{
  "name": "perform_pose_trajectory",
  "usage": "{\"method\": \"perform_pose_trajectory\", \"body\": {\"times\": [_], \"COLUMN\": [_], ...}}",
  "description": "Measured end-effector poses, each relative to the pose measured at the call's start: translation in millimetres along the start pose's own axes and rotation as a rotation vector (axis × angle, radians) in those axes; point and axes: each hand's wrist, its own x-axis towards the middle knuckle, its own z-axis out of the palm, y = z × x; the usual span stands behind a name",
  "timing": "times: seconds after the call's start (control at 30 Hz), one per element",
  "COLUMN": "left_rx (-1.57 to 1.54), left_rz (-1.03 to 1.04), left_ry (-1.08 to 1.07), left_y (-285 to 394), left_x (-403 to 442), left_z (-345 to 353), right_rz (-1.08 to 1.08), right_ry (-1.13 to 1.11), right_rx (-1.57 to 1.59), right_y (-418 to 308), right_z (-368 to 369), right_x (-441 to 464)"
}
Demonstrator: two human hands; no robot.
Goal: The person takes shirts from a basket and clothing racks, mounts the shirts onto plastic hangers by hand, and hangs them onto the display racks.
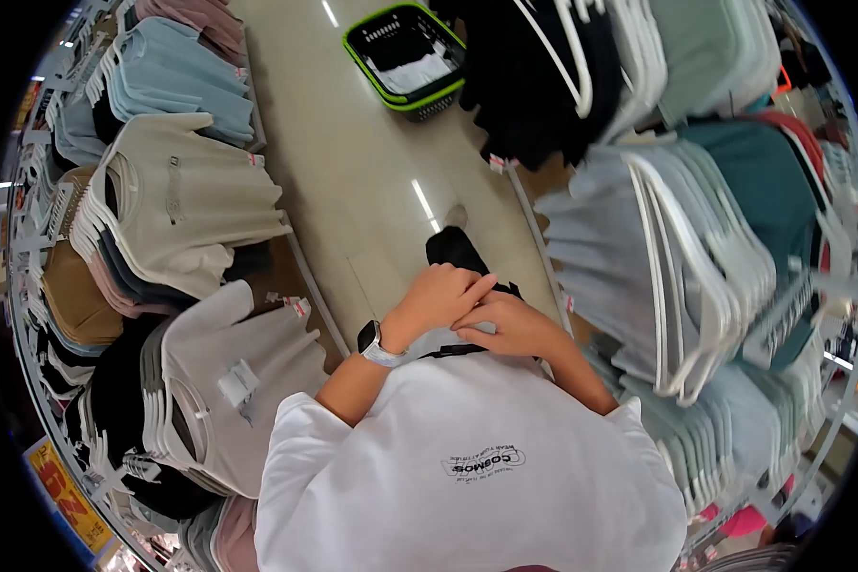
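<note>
My left hand (439, 300), with a smartwatch (369, 337) on a pale band at the wrist, is in front of my waist. Its fingers reach across and touch my right hand (500, 322). The right hand lies against it from the other side, fingers stretched toward the left. Neither hand shows an object in it, though the overlap hides some fingertips. Just below them is the hem of my white T-shirt (410, 419), with small dark lettering on the chest. A black trouser leg (456, 250) shows beyond the hands.
Hanging shirts line both sides of the aisle floor (353, 191): a beige shirt (186, 200) and a light blue shirt (176, 71) on the left, white hangers (682, 276) with grey and green garments on the right. A green-rimmed basket (400, 95) holding black and white cloth stands ahead.
</note>
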Motion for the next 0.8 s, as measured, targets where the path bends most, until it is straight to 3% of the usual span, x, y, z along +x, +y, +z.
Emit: {"method": "perform_pose_trajectory", "body": {"times": [0.07,0.2,0.27,0.4,0.53,0.67,0.73,0.8], "left_rx": [0.078,0.098,0.036,-0.021,-0.023,-0.053,0.067,0.056], "left_rz": [0.057,-0.057,-0.188,-0.221,-0.079,-0.056,0.165,0.156], "left_ry": [0.073,0.129,0.051,0.046,0.044,-0.166,-0.168,-0.264], "left_y": [-19.7,-52.8,-58.9,-76.6,-94.5,-126.9,-148.0,-166.3], "left_x": [24.9,65.8,86.1,128.4,175.8,229.3,258.3,292.5], "left_z": [-24.8,-82.3,-112.9,-145.9,-167.2,-196.9,-216.5,-245.8], "right_rz": [-0.082,-0.152,-0.145,-0.086,-0.038,-0.008,0.063,0.047], "right_ry": [0.012,-0.094,-0.112,-0.157,-0.118,0.062,0.113,0.238], "right_rx": [0.038,0.078,0.082,0.082,0.110,0.177,0.213,0.281], "right_y": [12.0,3.6,-4.0,-9.2,2.4,17.2,23.2,33.1], "right_z": [-20.3,-73.2,-94.5,-139.2,-169.9,-189.8,-201.4,-213.0], "right_x": [39.9,117.9,148.0,189.6,219.3,256.4,283.0,317.2]}}
